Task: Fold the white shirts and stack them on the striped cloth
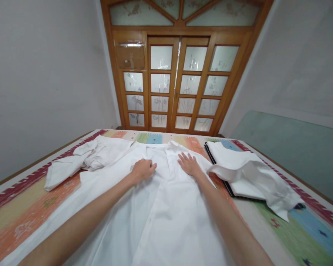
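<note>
A white long-sleeved shirt (180, 214) lies spread out, its front partly open and its collar toward the far edge. My left hand (143, 170) is closed on the shirt's front below the collar; its curled fingers hide the exact fold of cloth it grips. Flat on the other front panel, close to the collar, rests my right hand (188, 164) with its fingers spread. One crumpled sleeve (66, 168) stretches out on the left. The other sleeve (255, 173) extends to the right, over a flat white stack.
Beneath the shirt is a colourful patterned bed cover (44, 210). The flat white stack (245, 190) has black edges. A pale green board (288, 147) stands along the right wall. Beyond the far edge are wooden doors (173, 85) with glass panes.
</note>
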`<state>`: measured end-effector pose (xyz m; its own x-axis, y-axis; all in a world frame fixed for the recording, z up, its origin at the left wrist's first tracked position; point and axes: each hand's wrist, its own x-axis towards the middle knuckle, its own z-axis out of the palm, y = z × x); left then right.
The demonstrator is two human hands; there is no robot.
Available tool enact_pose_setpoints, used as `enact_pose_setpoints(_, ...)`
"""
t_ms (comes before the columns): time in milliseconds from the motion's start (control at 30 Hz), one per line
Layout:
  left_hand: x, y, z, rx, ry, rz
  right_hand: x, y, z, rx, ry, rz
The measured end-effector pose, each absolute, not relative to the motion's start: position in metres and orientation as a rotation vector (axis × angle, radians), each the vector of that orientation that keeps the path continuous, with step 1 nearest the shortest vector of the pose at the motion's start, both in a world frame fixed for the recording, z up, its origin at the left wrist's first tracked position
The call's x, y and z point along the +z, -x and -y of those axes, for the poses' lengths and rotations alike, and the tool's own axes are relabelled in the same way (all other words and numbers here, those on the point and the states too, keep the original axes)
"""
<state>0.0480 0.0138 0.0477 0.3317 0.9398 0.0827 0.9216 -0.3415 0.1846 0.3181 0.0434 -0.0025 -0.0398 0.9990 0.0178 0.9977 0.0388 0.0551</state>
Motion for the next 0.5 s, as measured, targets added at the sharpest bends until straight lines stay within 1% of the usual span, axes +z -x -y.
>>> enact_pose_setpoints(100,0.044,-0.077,-0.045,0.385,-2.551,-1.746,-0.003,-0.317,-0.035,0.069,-2.160,-2.243)
enact_pose_setpoints(233,0.014,-0.097,-0.081,0.175,-2.562,-1.683,-0.002,-0.317,-0.030,0.073,-2.162,-2.255)
enact_pose_setpoints(333,-0.004,-0.101,-0.101,0.146,-2.542,-1.696,-0.004,-0.318,-0.032,0.075,-2.166,-2.262)
enact_pose_setpoints(500,-0.006,-0.100,-0.127,0.134,-2.565,-1.618,-0.009,-0.321,-0.035,0.089,-2.168,-2.271)
